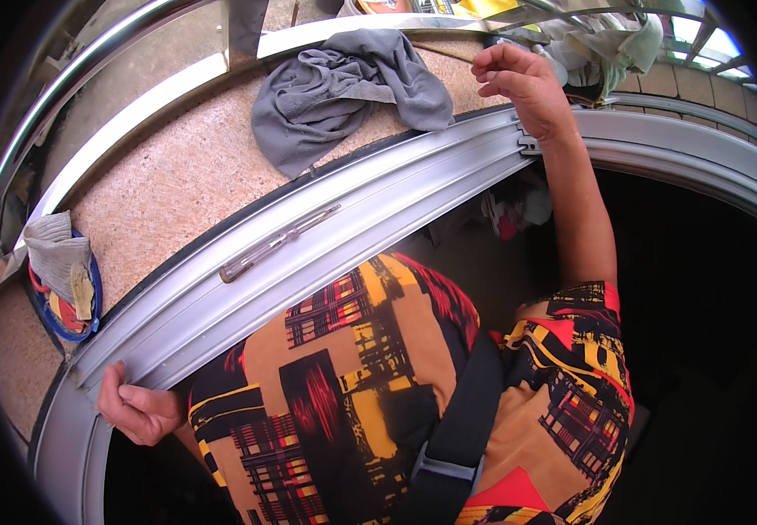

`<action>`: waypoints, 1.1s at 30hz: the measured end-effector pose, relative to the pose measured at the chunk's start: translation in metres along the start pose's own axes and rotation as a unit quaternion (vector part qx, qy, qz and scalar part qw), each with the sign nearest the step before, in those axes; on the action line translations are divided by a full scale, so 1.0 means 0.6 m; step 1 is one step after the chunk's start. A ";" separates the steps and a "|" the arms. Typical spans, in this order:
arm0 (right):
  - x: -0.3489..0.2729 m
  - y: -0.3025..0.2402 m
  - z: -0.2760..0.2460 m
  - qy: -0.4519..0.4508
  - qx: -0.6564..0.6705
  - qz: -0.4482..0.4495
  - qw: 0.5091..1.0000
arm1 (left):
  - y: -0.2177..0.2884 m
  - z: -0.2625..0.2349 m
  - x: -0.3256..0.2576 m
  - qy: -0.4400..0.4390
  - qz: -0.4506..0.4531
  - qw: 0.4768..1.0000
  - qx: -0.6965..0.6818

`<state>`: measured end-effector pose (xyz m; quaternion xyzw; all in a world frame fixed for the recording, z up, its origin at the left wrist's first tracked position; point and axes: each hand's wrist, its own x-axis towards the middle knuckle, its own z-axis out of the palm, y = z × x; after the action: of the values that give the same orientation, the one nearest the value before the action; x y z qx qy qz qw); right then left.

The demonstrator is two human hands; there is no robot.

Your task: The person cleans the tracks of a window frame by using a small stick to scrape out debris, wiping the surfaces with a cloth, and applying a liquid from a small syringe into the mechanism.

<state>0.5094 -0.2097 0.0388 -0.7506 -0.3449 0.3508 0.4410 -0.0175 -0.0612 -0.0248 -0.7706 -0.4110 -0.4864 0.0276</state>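
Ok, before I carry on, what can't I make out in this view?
All in the head view:
Left hand: curled fingers hide whether it grips anything.
Right hand: bent fingers hide its palm.
Grey cloth: folds hide whatever may lie beneath.
Blue-edged item: knit fabric covers part of it.
Pink-and-white thing: too dim to identify.
Yellow thing: cut off by the top edge.

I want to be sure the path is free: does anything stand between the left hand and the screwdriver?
Nothing visible stands in the way. Between the left hand and the screwdriver there is only the ridged metal track that the screwdriver lies on.
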 end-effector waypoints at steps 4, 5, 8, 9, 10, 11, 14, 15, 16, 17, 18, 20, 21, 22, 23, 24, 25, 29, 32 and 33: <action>0.062 0.003 0.031 -0.042 0.162 -0.009 0.986 | -0.003 -0.017 0.006 -0.021 0.029 0.999 0.023; 0.076 0.003 0.034 -0.043 0.159 -0.011 0.986 | -0.001 -0.018 0.009 -0.026 0.032 0.999 0.024; 0.113 0.003 0.045 -0.040 0.152 -0.018 0.987 | 0.000 -0.023 0.011 -0.039 0.043 0.998 0.035; 0.123 0.002 0.047 -0.033 0.145 -0.023 0.989 | 0.000 -0.023 0.009 -0.036 0.042 0.998 0.034; 0.133 0.001 0.048 -0.025 0.138 -0.028 0.990 | 0.001 -0.023 0.008 -0.034 0.041 0.998 0.033; 0.141 -0.003 0.050 -0.016 0.132 -0.032 0.991 | 0.001 -0.023 0.008 -0.032 0.040 0.998 0.031; 0.153 -0.031 0.069 0.074 0.023 -0.035 0.996 | -0.001 -0.020 0.006 -0.025 0.045 0.998 0.025; 0.155 -0.037 0.072 0.099 -0.005 -0.026 0.995 | 0.000 -0.021 0.005 -0.022 0.041 0.999 0.025; 0.157 -0.035 0.074 0.118 0.013 -0.020 0.993 | 0.001 -0.020 0.004 -0.019 0.038 0.999 0.023; 0.156 -0.033 0.070 0.123 -0.002 -0.043 0.992 | 0.001 -0.019 0.004 -0.017 0.035 0.999 0.020; 0.152 -0.028 0.062 0.127 -0.016 -0.063 0.990 | 0.002 -0.018 0.003 -0.015 0.037 0.999 0.020; 0.135 -0.018 0.031 0.093 -0.053 -0.103 0.989 | 0.002 -0.014 0.004 -0.011 0.043 0.999 0.016; 0.122 -0.016 0.019 0.024 -0.043 -0.130 0.990 | 0.001 -0.014 0.004 -0.006 0.049 0.999 0.020; 0.110 -0.014 0.012 0.017 -0.095 -0.149 0.984 | -0.002 -0.014 0.004 0.000 0.055 0.998 0.023; 0.096 -0.016 0.005 0.010 -0.147 -0.167 0.975 | -0.003 -0.014 0.004 0.005 0.062 0.998 0.026; 0.081 -0.022 -0.008 -0.011 -0.248 -0.169 0.954 | -0.001 -0.014 0.002 0.007 0.050 0.998 0.024; 0.064 -0.039 -0.011 -0.029 -0.339 -0.153 0.928 | 0.000 -0.016 -0.001 0.014 0.040 0.999 0.028; -0.008 -0.057 -0.054 -0.062 -0.537 -0.136 0.830 | -0.004 -0.001 -0.001 0.016 0.022 1.000 0.001; -0.016 -0.028 -0.051 -0.070 -0.596 -0.093 0.795 | -0.008 -0.010 0.000 0.015 0.029 0.999 0.008; -0.015 -0.021 -0.046 -0.064 -0.605 -0.071 0.790 | -0.008 -0.011 -0.002 0.018 0.027 0.999 0.008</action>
<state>0.5254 -0.2240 0.0622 -0.8133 -0.5663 0.0856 -0.1029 -0.0257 -0.0618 -0.0235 -0.7724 -0.3933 -0.4957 0.0542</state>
